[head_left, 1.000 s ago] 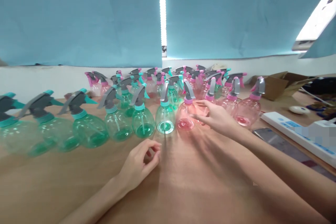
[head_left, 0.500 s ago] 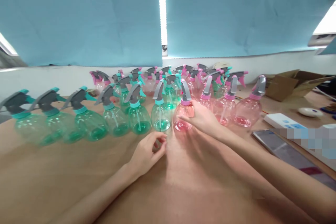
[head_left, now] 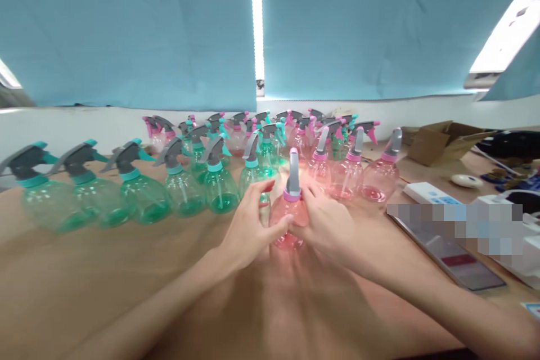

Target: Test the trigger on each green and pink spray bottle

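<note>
A pink see-through spray bottle (head_left: 278,215) with a grey trigger head and pink collar stands upright in front of me, between both hands. My right hand (head_left: 329,222) grips its right side, fingers behind and thumb across the front. My left hand (head_left: 248,225) curves round its left side. The left thumb lies on the front of the bottle near the right thumb, and the left fingertips reach beside its shoulder. Just behind the left fingers is a green spray bottle (head_left: 251,163). To the right stand more pink spray bottles (head_left: 346,175).
A row of green spray bottles (head_left: 145,197) runs along the left, with more mixed bottles behind. On the right lie a cardboard box (head_left: 439,143), a white mouse-like object (head_left: 466,181), a white power strip (head_left: 426,194) and a phone (head_left: 447,253). Blue curtains (head_left: 126,28) hang behind the table.
My right hand has brought the pink spray bottle out of the row, closer to me. The left hand has moved up and right from the table to the bottle. The view has shifted slightly right.
</note>
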Available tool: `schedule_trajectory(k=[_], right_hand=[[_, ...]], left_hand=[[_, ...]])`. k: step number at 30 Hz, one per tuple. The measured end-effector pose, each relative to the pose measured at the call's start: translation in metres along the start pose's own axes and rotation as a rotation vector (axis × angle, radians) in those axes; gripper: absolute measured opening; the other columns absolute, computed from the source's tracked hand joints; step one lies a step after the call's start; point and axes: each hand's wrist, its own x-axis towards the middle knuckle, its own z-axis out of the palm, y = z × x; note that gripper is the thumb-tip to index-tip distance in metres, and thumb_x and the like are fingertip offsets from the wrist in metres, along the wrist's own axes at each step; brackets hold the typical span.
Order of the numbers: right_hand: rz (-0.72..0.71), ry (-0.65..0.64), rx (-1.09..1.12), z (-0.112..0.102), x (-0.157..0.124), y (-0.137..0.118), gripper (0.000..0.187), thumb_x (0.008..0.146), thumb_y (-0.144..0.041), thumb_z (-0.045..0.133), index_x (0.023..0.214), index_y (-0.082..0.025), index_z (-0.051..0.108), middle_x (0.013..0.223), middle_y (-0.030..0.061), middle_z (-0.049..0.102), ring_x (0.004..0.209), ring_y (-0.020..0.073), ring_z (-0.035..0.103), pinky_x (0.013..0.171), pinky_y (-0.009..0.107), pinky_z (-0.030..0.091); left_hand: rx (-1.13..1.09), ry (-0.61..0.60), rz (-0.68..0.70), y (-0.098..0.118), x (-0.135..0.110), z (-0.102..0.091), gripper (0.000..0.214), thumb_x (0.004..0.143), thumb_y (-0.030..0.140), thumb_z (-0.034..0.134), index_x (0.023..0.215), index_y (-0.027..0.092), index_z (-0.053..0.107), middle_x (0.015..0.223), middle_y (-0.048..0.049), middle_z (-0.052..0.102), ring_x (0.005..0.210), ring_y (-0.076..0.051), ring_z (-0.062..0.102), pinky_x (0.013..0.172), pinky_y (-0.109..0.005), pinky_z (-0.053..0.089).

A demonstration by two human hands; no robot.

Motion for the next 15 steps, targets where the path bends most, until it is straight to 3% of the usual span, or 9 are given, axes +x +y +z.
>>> schedule_trajectory(k=[3, 6, 11, 15], right_hand=[[-0.059, 0.027, 0.02, 0.002, -0.008, -0.014, 0.052, 0.082, -0.052, 0.057, 0.121, -0.018, 0.054, 0.105, 0.013, 0.065, 0.076, 0.0289, 0.067, 0.059, 0.037, 0.05], [-0.095, 0.018, 0.115, 0.004, -0.017, -0.03, 0.045, 0.079, -0.054, 0.061, 0.112, -0.023, 0.059, 0.093, 0.0084, 0.069, 0.071, 0.0266, 0.066, 0.064, 0.039, 0.053], [-0.126, 0.024, 0.24, 0.016, -0.03, -0.045, 0.072, 0.072, -0.074, 0.062, 0.119, -0.021, 0.055, 0.103, 0.0123, 0.069, 0.08, 0.0322, 0.068, 0.062, 0.043, 0.056], [-0.244, -0.086, 0.423, 0.022, -0.03, -0.035, 0.074, 0.075, -0.07, 0.065, 0.13, -0.023, 0.047, 0.104, 0.0092, 0.07, 0.087, 0.0315, 0.069, 0.071, 0.043, 0.057]], left_hand=[[-0.059, -0.021, -0.013, 0.017, 0.007, -0.002, 0.059, 0.079, 0.033, 0.069, 0.132, 0.022, 0.046, 0.138, -0.0128, 0.051, 0.127, -0.03, 0.051, 0.104, -0.05, 0.046], [-0.077, -0.018, -0.038, 0.025, 0.009, -0.005, 0.053, 0.08, 0.033, 0.068, 0.127, 0.02, 0.049, 0.125, -0.012, 0.059, 0.111, -0.027, 0.061, 0.094, -0.045, 0.052], [-0.104, -0.008, 0.003, 0.022, 0.003, -0.009, 0.029, 0.087, 0.03, 0.058, 0.115, 0.021, 0.055, 0.11, -0.0069, 0.066, 0.094, -0.022, 0.066, 0.085, -0.04, 0.054], [-0.126, 0.022, 0.043, 0.017, -0.002, -0.016, 0.025, 0.082, 0.02, 0.053, 0.107, 0.019, 0.058, 0.101, -0.0052, 0.065, 0.096, -0.022, 0.065, 0.085, -0.037, 0.053]])
